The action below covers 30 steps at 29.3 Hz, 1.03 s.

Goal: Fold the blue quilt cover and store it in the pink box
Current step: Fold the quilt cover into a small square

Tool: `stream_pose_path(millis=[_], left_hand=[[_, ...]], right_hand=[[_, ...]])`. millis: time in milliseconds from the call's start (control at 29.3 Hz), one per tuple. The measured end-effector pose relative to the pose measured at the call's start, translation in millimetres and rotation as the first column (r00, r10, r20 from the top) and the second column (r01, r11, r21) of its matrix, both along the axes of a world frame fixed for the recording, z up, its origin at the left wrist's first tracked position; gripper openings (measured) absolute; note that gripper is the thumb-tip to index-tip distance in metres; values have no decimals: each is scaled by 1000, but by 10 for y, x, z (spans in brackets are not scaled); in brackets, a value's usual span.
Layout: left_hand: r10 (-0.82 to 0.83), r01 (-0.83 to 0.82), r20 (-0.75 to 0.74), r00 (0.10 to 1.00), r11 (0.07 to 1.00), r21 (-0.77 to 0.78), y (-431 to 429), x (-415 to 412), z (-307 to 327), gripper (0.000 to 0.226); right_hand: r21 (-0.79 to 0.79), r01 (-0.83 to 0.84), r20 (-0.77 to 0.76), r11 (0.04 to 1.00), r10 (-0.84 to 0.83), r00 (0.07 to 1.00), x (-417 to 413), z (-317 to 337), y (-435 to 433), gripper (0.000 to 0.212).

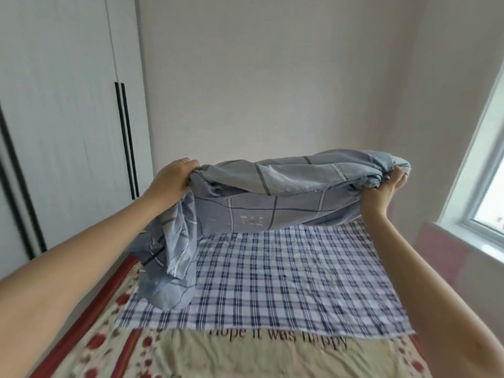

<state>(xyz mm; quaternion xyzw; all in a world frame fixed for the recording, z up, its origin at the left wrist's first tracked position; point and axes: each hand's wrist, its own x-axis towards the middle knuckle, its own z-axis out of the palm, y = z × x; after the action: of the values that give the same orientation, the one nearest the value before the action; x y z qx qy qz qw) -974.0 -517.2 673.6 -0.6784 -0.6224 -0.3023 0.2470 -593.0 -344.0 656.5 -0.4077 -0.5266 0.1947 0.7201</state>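
The blue quilt cover (272,195), light blue with dark grid lines, hangs bunched in the air above the bed. My left hand (174,178) grips its left end and wears a ring. My right hand (387,189) grips its gathered right end. A loose part of the cover droops from my left hand down onto the bed at the left. At the right edge, under the window, a pink surface (441,257) shows blurred; I cannot tell whether it is the pink box.
The bed carries a blue-and-white checked cloth (286,282) over a cream sheet (218,356) with red print and lettering. A white wardrobe (62,132) with black handles stands at the left. A window (485,173) is at the right, a white wall behind.
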Motion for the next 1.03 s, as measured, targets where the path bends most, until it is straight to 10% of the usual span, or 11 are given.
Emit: stream_pose_path(millis=[478, 888, 1025], left_hand=[[215, -192, 94, 972, 958, -211, -1333, 490, -1028, 23], [221, -181, 219, 950, 965, -190, -2080, 849, -1031, 9], [260, -133, 283, 923, 907, -400, -2199, 957, -1075, 10]], right_hand=[[-248, -28, 227, 968, 86, 970, 295, -1030, -1169, 52], [-178, -30, 211, 984, 68, 975, 523, -968, -1812, 48], [-116, 36, 405, 993, 14, 914, 651, -1001, -1938, 25]])
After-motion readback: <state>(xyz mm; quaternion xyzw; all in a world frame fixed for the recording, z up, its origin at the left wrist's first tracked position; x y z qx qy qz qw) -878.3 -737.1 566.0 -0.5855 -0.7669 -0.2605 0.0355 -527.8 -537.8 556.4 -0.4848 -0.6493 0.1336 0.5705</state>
